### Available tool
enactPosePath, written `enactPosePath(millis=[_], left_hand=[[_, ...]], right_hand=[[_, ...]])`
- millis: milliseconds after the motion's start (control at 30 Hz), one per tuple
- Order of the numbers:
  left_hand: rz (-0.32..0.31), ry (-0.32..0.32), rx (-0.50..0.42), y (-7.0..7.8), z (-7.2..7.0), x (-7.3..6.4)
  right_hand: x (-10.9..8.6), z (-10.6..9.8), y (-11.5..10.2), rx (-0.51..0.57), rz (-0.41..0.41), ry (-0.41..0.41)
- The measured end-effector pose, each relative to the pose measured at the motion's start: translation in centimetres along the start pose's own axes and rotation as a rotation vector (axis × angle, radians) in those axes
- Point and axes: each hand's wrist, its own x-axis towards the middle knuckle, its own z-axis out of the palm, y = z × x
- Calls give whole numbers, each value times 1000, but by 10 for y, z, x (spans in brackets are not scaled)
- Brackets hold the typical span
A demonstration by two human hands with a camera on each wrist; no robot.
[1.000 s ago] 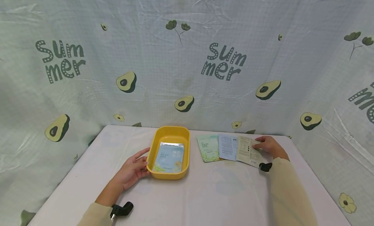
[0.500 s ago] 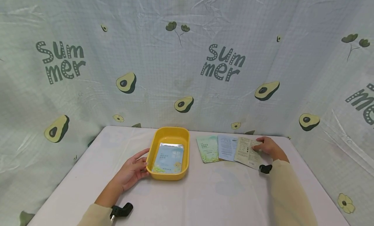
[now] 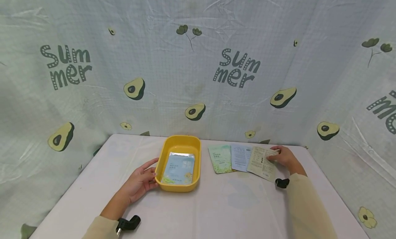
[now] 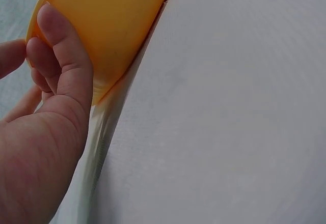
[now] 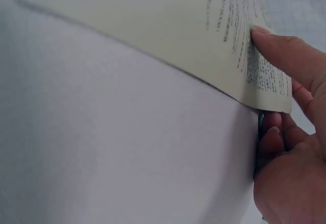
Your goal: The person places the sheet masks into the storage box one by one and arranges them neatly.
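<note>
My left hand [image 3: 139, 182] holds the left side of a yellow plastic tray [image 3: 182, 141], fingertips at its rim and against the outer wall [image 4: 117, 25]. A light-blue face mask packet [image 3: 178, 168] lies flat inside the tray. On the right, my right hand [image 3: 286, 158] pinches the right edge of a cream face mask packet [image 3: 262, 163] printed with text. In the right wrist view the thumb [image 5: 285, 51] lies on top of that packet and the other fingers are below its edge. The cream packet overlaps a blue packet [image 3: 240, 158], which overlaps a green packet [image 3: 219, 158].
A white cloth covers the table [image 3: 222, 211]. Behind and beside it hangs a pale curtain [image 3: 173, 60] printed with avocados and lettering. Black wrist cameras sit on the left sleeve [image 3: 103, 227] and right sleeve [image 3: 309, 208].
The lower left corner of the cream packet has swung slightly left, over more of the blue packet, with my right hand still pinching it. My left hand and the tray stay in place.
</note>
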Motion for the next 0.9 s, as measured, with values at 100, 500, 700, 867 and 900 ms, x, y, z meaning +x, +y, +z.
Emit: enactPosePath(millis=[100, 500, 700, 867, 900], left_hand=[[-1, 2, -2, 1, 0, 1], [-7, 19, 5, -1, 0, 1], [-15, 37, -4, -1, 0, 1], [-15, 37, -8, -1, 1, 1], [-16, 38, -9, -1, 1, 1]], right_hand=[[0, 0, 1, -16, -18, 10], [-3, 2, -2, 14, -29, 15], [-5, 4, -3, 82, -29, 31], [-15, 7, -8, 138, -20, 61], [-17, 8, -8, 143, -21, 64]])
